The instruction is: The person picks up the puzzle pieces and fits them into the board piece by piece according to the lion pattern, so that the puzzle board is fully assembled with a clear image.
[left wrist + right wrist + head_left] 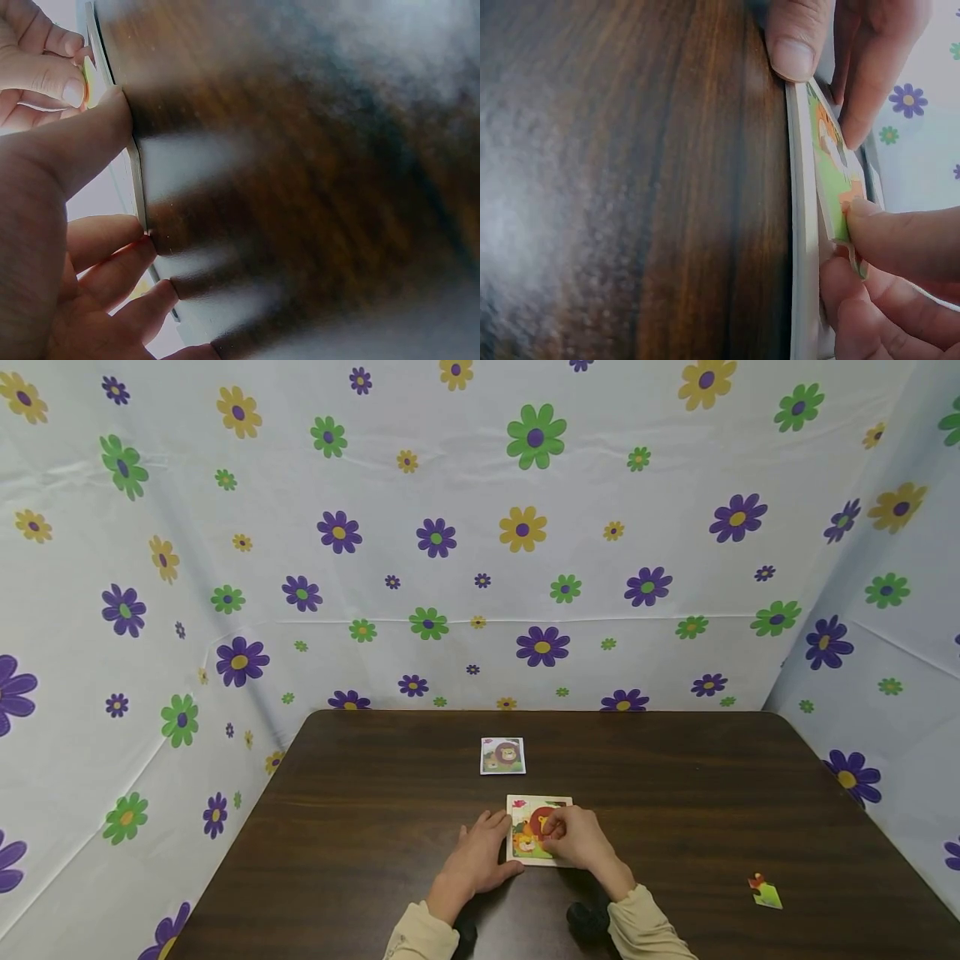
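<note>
A square wooden jigsaw puzzle board [536, 862] with a lion picture lies on the table. My left hand [474, 858] rests along its left side with fingers extended; in the right wrist view the left thumb [793, 52] presses the near edge. My right hand [583, 839] is over the board's right half and pinches a green puzzle piece [838, 223] between thumb and fingers. That piece tilts up from the board in the right wrist view. The right fingers hide part of the picture in the head view.
Behind the board lies a small card [502, 757] with a matching lion picture. A loose green and red puzzle piece [766, 892] sits far to the right on the dark wooden table [360, 827]. A flower-patterned sheet [480, 527] hangs around the table's back and sides.
</note>
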A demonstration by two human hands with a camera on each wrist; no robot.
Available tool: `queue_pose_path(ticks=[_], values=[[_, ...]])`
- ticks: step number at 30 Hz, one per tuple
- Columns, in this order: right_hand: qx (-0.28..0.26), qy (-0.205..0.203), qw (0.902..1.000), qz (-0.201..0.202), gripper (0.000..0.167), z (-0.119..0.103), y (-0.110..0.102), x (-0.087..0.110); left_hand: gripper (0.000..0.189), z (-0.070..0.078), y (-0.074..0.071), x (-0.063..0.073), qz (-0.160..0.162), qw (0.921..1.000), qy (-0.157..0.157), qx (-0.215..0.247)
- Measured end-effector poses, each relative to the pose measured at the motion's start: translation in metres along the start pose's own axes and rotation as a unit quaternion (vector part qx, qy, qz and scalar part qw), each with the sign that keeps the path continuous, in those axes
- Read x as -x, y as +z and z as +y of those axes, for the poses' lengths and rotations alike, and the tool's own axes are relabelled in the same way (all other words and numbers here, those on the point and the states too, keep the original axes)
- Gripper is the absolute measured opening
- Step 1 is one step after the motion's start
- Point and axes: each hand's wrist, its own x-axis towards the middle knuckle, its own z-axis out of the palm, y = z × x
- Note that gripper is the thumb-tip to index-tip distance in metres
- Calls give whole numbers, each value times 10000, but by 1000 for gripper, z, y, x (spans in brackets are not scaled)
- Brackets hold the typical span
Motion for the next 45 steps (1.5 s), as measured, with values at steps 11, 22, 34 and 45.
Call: queue_pose_path(ticks=[11,22,34,45], values=[[258,313,9990,184,19,-5,1,0,66,0,0,-1,22,10000,-3,18],[206,624,9978,129,21,-8,4,-1,68,-1,1,-2,13,10000,-58,23],[254,826,9962,62,24,-8,5,0,68,-1,1,-1,39,10000,-65,29],[-164,-20,9994,288,14,1,-1,2,69,-1,1,0,-39,10000,-67,43]])
